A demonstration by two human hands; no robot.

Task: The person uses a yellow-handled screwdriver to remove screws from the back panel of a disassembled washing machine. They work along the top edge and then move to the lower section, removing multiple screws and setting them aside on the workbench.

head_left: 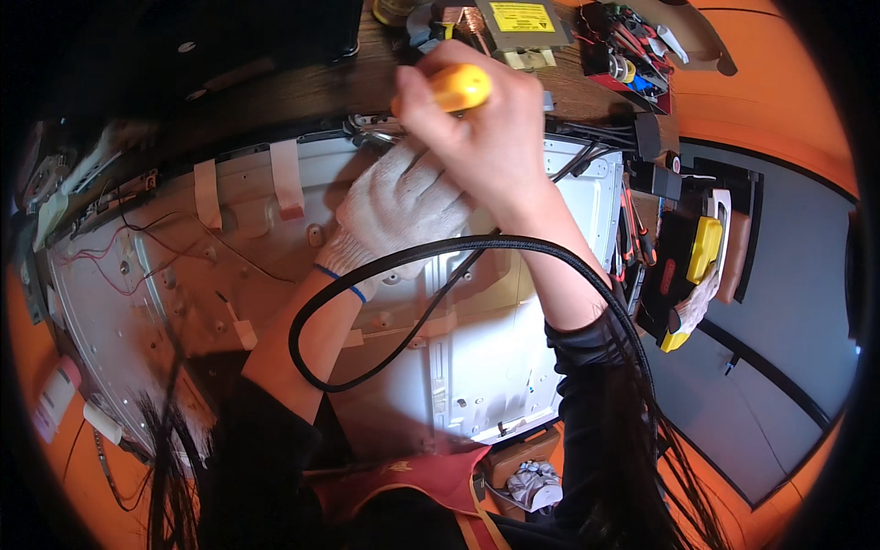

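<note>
The panel (500,357) is smooth metal. Near the top, the handle (465,87) is glossy plastic, the bench (307,99) brown wood.

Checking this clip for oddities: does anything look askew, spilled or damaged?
Two oddities: a black cable loops across mid-view, partly blocking the metal panel; and only the left hand wears a white glove, while the right hand, gripping a yellow handle, is bare. No spill or damage is evident.
</note>
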